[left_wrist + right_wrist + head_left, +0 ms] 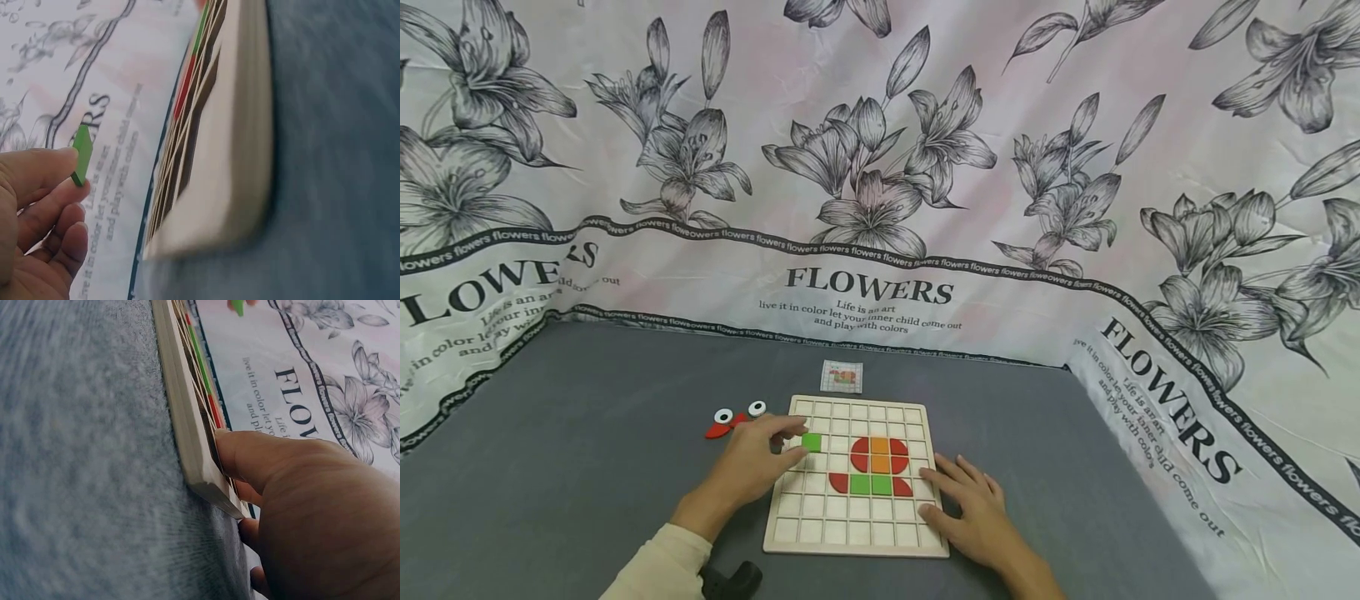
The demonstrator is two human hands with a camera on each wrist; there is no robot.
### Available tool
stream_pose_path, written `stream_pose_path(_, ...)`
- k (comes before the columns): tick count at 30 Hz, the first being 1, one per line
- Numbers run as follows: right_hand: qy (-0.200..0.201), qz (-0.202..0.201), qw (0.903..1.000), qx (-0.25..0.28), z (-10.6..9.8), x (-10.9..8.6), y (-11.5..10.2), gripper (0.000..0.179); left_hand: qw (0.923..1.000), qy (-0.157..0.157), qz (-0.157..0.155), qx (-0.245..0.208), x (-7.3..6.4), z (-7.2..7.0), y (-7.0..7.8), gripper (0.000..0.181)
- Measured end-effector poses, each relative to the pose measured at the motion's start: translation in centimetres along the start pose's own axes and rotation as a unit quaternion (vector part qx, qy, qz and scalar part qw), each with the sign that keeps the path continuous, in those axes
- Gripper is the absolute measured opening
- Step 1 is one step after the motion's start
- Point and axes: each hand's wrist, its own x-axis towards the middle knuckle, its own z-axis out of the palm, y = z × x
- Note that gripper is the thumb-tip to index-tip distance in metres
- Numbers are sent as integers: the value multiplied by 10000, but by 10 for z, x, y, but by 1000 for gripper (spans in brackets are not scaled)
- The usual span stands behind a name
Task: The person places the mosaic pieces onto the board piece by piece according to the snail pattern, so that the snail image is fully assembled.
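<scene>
Pale fabric (700,275) printed with grey flowers and the word FLOWERS hangs across the upper part of the head view and down both sides, above a dark grey surface (625,433). On that surface, at the lower centre of the frame, lies a light wooden grid board (857,550). Coloured pieces fill some of its cells right of the middle: two orange squares (880,455) between rounded red pieces (859,463), and beneath them a row with two green squares (870,484) between red end pieces (839,483).

Left of the frame's centre, the left hand (748,467) holds a green tile (811,442) in a narrow pinch between thumb and finger. In the left wrist view the tile sits at the left, tilted and apart from the board; in the head view it appears over the board's left part.

Lower right of centre, the right hand (973,508) rests at the board's right edge, thumb and index fingertip touching it, the other fingers loosely extended.

Just above the board's top edge lies a small printed card (842,377). Red pieces (718,431) and two white discs with black centres (723,416) lie left of the board, partly behind the left hand. A dark object (733,579) shows at the bottom edge, beside the pale sleeve (662,554).
</scene>
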Motion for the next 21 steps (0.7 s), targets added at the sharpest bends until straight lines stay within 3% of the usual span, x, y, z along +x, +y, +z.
stream_pose_path(8,-49,32,10000,-30,0,0,-1,49,9992,-177,233,-254,8,19,4,37)
stream_pose_path(21,6,-10,10000,7,1,0,1,48,9981,-568,103,-217,8,38,-6,31)
